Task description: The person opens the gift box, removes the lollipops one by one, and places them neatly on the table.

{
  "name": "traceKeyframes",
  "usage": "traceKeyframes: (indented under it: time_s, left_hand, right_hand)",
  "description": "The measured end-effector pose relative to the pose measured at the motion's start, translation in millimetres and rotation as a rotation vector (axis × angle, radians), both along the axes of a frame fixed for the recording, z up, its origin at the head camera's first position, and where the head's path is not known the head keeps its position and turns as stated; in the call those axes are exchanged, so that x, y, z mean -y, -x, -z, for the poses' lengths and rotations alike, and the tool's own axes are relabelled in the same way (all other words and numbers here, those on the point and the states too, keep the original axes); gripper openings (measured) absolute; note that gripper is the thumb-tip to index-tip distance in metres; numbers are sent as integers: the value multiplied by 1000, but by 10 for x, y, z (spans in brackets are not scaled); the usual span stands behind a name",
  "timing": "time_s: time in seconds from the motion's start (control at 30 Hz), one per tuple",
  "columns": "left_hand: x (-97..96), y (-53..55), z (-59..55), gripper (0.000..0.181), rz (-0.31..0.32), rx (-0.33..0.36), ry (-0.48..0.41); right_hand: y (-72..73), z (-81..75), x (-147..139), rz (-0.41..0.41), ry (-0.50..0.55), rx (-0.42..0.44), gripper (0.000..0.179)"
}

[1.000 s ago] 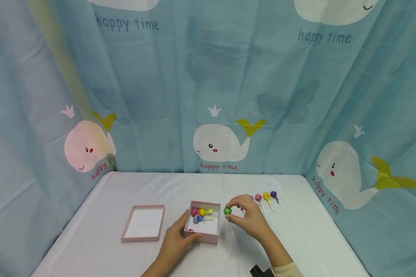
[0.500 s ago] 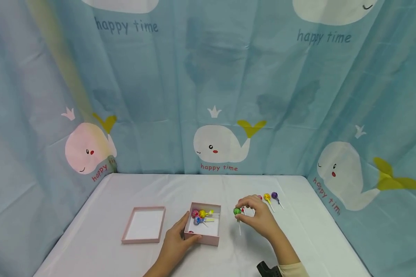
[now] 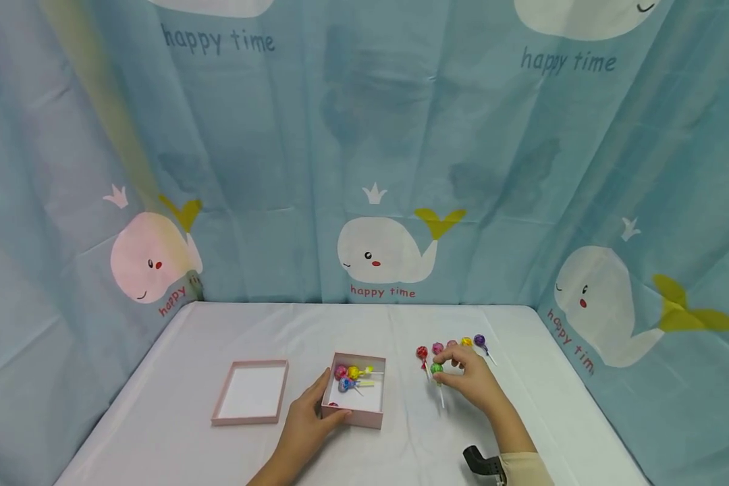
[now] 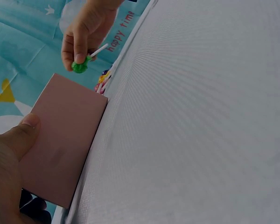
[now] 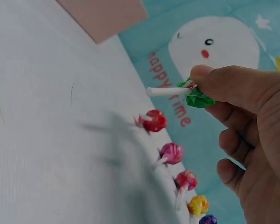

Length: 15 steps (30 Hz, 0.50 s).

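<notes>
At the lower middle of the head view, my left hand [image 3: 306, 417] grips the small pink box [image 3: 364, 419], thumb along its near wall and fingers around its left side. The box sits open on the white counter [image 3: 316, 327]. Inside, toward its left, I see a pink lollipop [image 3: 341, 372] and a yellow lollipop [image 3: 355, 372], with a blue lollipop [image 3: 345, 385] just below them; a bit of something reddish shows at the lower left corner, mostly hidden by the wall.

Right of centre, my right hand [image 3: 475, 378] pinches the green lollipop [image 3: 437, 368] by its wrapped head between thumb and fingertips, above the counter, its white stick pointing down the frame. Just beyond my fingers, a row of lollipops [image 3: 422, 352] runs rightward: red, two pinkish ones, yellow and purple, some partly covered by my hand.

Left of the box, well apart from my right hand, lies a shallow pink lid [image 3: 281, 398], white inside facing up. A blue curtain [image 3: 267, 148] printed with whales fills the upper frame.
</notes>
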<state>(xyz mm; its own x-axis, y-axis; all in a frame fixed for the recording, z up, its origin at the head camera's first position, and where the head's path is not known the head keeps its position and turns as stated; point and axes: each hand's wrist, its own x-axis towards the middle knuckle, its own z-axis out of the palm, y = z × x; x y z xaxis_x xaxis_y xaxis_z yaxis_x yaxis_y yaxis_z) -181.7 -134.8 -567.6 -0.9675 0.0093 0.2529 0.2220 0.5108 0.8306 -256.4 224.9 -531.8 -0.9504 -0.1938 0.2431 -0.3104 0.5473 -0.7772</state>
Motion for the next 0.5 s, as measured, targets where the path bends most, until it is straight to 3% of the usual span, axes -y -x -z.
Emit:
traceKeyframes:
  time_s: [0.5]
  left_hand:
    - [14,-9,9,102,14,38,-26]
  right_hand:
    - [-13,213,-76,-96,-89,92,21]
